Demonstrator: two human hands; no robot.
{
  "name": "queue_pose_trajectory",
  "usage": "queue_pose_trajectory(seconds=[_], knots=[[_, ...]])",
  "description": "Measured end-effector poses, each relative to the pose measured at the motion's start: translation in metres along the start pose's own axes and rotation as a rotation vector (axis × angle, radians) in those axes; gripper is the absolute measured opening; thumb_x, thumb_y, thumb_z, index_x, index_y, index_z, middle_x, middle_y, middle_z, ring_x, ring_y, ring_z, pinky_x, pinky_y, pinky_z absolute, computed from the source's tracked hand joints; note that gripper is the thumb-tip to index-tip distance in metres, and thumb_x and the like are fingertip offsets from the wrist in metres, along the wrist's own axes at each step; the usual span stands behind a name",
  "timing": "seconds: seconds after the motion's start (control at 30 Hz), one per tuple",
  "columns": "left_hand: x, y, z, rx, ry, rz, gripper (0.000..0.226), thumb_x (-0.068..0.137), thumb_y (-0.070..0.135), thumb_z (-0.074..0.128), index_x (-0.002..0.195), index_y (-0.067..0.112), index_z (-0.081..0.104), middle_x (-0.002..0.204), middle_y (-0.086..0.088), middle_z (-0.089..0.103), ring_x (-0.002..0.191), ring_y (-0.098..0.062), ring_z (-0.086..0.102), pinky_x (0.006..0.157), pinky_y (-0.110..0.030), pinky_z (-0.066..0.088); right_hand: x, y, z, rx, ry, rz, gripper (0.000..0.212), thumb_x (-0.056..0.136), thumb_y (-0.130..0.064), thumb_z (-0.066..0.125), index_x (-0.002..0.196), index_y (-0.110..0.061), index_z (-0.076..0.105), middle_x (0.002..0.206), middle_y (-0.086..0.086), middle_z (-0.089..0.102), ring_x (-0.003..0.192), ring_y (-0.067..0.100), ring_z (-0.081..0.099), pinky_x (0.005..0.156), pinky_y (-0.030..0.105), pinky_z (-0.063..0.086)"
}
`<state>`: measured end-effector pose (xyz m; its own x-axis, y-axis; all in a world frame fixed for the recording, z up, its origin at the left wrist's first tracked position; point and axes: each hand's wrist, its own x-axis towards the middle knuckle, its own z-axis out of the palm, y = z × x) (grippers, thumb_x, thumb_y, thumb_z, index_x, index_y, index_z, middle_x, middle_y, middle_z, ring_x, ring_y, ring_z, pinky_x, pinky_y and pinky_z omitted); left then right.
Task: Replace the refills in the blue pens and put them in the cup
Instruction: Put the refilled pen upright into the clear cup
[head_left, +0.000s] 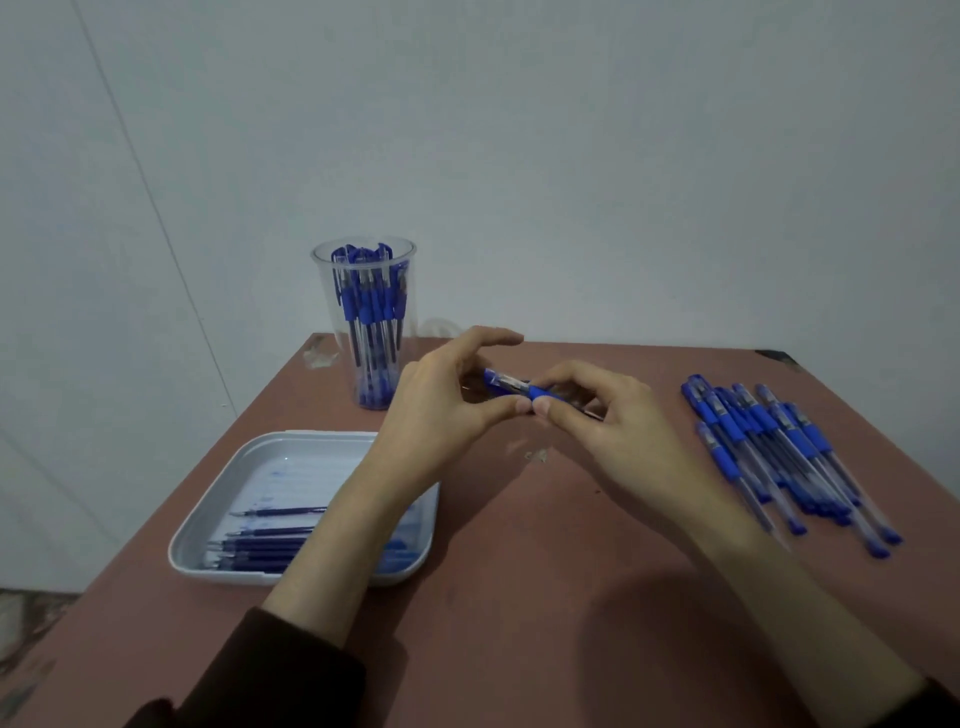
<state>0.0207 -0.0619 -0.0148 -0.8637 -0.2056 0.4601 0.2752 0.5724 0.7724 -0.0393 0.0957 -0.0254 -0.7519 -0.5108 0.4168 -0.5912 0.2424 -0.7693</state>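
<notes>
Two forearms reach forward from dark sleeves (291, 670) over the reddish-brown table (519, 597), converging near its middle. The left hand (441, 410) arches upward, its thumb pressed forward and its index finger curved above. The right hand (608, 421) faces it, fingers curled in. Both pinch one blue pen (511, 387), which lies roughly level between them above the table, its blue cap end under the left fingers and its grip under the right thumb. The two thumb tips nearly touch beneath it. Left of the arms, a pale tray (208, 519) holds loose refills (265, 545). Further right lies a pile of blue pens (779, 447). At the far edge, a clear cup (363, 322) stands upright, full of pens.
</notes>
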Motion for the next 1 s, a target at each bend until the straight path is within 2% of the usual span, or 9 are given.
queue_pose_trajectory(seconds=[0.1, 0.2, 0.27, 0.43, 0.57, 0.63, 0.83, 0.9, 1.0], knots=[[0.004, -0.003, -0.017, 0.004, 0.195, 0.039, 0.041, 0.077, 0.032, 0.076, 0.115, 0.03, 0.06, 0.1, 0.009, 0.066, 0.089, -0.002, 0.062, 0.078, -0.016, 0.049, 0.016, -0.012, 0.008, 0.07, 0.032, -0.031, 0.016, 0.088, -0.012, 0.066, 0.086, -0.028, 0.065, 0.07, -0.014, 0.067, 0.066, -0.005, 0.058, 0.063, 0.01, 0.039], [0.012, -0.02, -0.046, 0.194, 0.59, 0.055, 0.033, 0.082, 0.032, 0.069, 0.113, 0.025, 0.062, 0.109, 0.006, 0.063, 0.103, -0.014, 0.054, 0.087, -0.036, 0.048, 0.048, -0.043, 0.015, 0.152, 0.098, -0.105, 0.02, 0.091, -0.014, 0.061, 0.085, -0.031, 0.054, 0.07, -0.012, 0.069, 0.067, -0.001, 0.06, 0.069, 0.02, 0.043], [0.02, -0.03, -0.063, 0.295, 0.703, -0.028, 0.045, 0.081, 0.034, 0.069, 0.123, 0.024, 0.056, 0.12, 0.0, 0.056, 0.112, -0.022, 0.044, 0.094, -0.043, 0.042, 0.074, -0.069, 0.021, 0.266, 0.177, -0.194, 0.02, 0.094, -0.012, 0.057, 0.087, -0.029, 0.048, 0.074, -0.007, 0.069, 0.066, -0.002, 0.06, 0.07, 0.024, 0.044], [0.037, -0.041, -0.072, 0.303, 0.488, -0.088, 0.093, 0.072, 0.046, 0.075, 0.146, 0.02, 0.026, 0.136, -0.012, 0.047, 0.128, -0.029, 0.034, 0.105, -0.039, 0.03, 0.131, -0.112, 0.045, 0.377, 0.352, -0.308, 0.012, 0.097, -0.012, 0.051, 0.094, -0.02, 0.043, 0.077, 0.001, 0.069, 0.062, 0.003, 0.058, 0.069, 0.028, 0.05], [0.039, -0.055, -0.07, 0.314, 0.453, -0.051, 0.095, 0.074, 0.038, 0.076, 0.149, 0.021, 0.019, 0.133, -0.01, 0.051, 0.123, -0.029, 0.039, 0.094, -0.028, 0.03, 0.151, -0.106, 0.065, 0.106, 0.222, -0.248, 0.012, 0.095, -0.01, 0.051, 0.099, -0.016, 0.04, 0.075, 0.011, 0.069, 0.046, 0.0, 0.048, 0.051, 0.012, 0.039], [0.039, -0.058, -0.072, 0.32, 0.453, -0.043, 0.096, 0.074, 0.038, 0.076, 0.149, 0.021, 0.018, 0.132, -0.009, 0.052, 0.122, -0.027, 0.039, 0.093, -0.026, 0.029, 0.154, -0.1, 0.07, -0.012, 0.141, -0.179, 0.011, 0.094, -0.015, 0.052, 0.098, -0.018, 0.042, 0.076, 0.012, 0.068, 0.045, 0.001, 0.045, 0.048, 0.014, 0.033], [0.041, -0.063, -0.073, 0.295, 0.46, -0.028, 0.095, 0.073, 0.036, 0.078, 0.148, 0.021, 0.021, 0.13, -0.008, 0.054, 0.121, -0.026, 0.039, 0.086, -0.018, 0.025, 0.161, -0.09, 0.079, -0.196, 0.048, -0.081, 0.016, 0.09, -0.03, 0.06, 0.08, -0.017, 0.062, 0.074, -0.009, 0.056, 0.082, 0.013, 0.053, 0.077, 0.029, 0.04], [0.041, -0.065, -0.073, 0.3, 0.466, -0.021, 0.094, 0.073, 0.036, 0.078, 0.148, 0.021, 0.022, 0.129, -0.007, 0.055, 0.12, -0.027, 0.04, 0.088, -0.02, 0.026, 0.163, -0.089, 0.081, -0.37, -0.014, -0.065, 0.019, 0.088, -0.033, 0.06, 0.077, -0.02, 0.067, 0.077, -0.011, 0.052, 0.097, 0.016, 0.044, 0.084, 0.035, 0.036], [0.042, -0.066, -0.073, 0.295, 0.466, -0.015, 0.093, 0.073, 0.037, 0.078, 0.147, 0.021, 0.023, 0.129, -0.006, 0.055, 0.12, -0.027, 0.041, 0.088, -0.02, 0.027, 0.163, -0.09, 0.083, -0.48, -0.054, -0.043, 0.027, 0.087, -0.037, 0.059, 0.082, -0.015, 0.074, 0.077, -0.012, 0.047, 0.098, 0.016, 0.031, 0.082, 0.035, 0.027]])
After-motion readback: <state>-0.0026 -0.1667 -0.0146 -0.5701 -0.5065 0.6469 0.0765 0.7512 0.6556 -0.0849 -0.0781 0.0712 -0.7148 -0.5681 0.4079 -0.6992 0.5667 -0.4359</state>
